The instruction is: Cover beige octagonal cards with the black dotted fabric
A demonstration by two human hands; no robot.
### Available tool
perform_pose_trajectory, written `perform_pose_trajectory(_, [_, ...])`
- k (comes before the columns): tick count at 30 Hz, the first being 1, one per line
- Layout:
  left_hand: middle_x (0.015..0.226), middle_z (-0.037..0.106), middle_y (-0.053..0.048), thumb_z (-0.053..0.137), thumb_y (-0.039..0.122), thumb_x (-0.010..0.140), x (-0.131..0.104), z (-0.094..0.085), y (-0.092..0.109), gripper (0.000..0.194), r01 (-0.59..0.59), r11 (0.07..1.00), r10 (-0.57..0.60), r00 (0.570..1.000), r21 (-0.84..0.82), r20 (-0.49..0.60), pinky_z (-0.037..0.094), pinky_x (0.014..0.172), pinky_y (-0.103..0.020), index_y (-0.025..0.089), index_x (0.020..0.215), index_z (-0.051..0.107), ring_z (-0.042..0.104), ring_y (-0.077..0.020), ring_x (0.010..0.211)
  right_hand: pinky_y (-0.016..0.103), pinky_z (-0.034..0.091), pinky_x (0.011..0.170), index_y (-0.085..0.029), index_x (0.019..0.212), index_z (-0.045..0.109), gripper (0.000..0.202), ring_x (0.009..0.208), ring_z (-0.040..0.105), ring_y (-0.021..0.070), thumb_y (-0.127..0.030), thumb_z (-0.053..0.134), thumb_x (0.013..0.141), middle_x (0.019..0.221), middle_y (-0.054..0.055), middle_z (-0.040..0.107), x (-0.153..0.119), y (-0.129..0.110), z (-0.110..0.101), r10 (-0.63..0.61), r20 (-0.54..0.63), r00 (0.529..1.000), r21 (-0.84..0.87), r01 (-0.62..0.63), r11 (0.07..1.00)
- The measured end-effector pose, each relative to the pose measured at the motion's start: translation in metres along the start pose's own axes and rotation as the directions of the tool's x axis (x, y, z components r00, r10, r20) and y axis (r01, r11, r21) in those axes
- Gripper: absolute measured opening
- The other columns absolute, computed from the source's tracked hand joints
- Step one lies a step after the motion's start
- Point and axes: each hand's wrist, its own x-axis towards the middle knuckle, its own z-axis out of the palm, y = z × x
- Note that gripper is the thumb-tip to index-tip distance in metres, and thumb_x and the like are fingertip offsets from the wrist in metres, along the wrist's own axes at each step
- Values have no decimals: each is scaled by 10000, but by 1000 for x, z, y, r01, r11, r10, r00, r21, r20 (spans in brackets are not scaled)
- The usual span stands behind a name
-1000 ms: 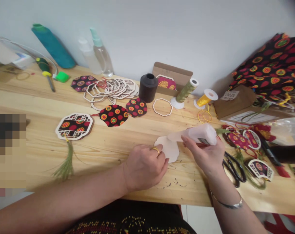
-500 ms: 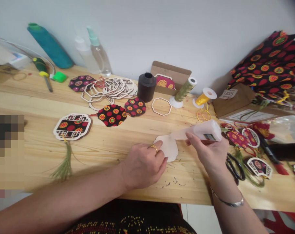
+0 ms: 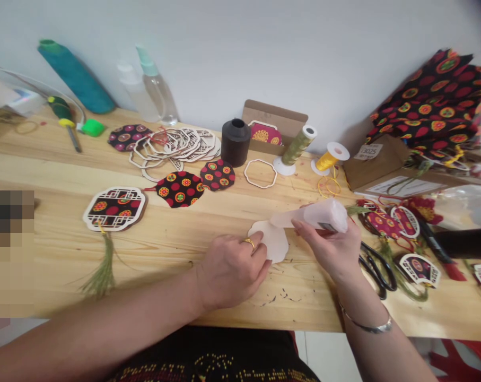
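On the wooden table lies a plain white scalloped card piece. My left hand, with a gold ring, holds it down at its left edge, the fingers bent and pressed on it. In my right hand is a translucent white glue bottle, tilted almost level. Its nozzle points left, at the card's upper edge; whether the tip touches cannot be made out. Left of my hands rests a lattice-framed pendant with a green tassel.
Farther back are patterned fabric pieces, stacked wooden frames, a black thread cone, a single frame outline and a yellow spool. Black-handled scissors lie right of my right hand, near a cardboard box.
The glue bottle and my right hand have moved slightly left, with the nozzle farther left along the card's upper edge. My left hand stays on the card. The whole view has shifted a little.
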Motion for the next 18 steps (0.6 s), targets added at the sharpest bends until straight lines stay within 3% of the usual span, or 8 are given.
perform_pose_trajectory(5, [1125,712,-97,524,294,844,-1,0,0,183,14,1000,-14,1000,17,24,522,503,-381,167,843,655,664,-211,573,291,561,563,-175,742,662,137,589,646,159,-220,775,678,688,13,697,2,4,-6,-4,-39,999,-31,3,1000])
perform_pose_trajectory(18, [1107,712,-144,511,263,845,-1,-1,0,189,8,999,-9,999,33,32,502,496,-385,144,885,652,671,-226,573,279,528,576,-195,721,645,94,594,623,143,-196,738,708,654,-8,671,1,-9,-14,-102,79,992,-141,112,984])
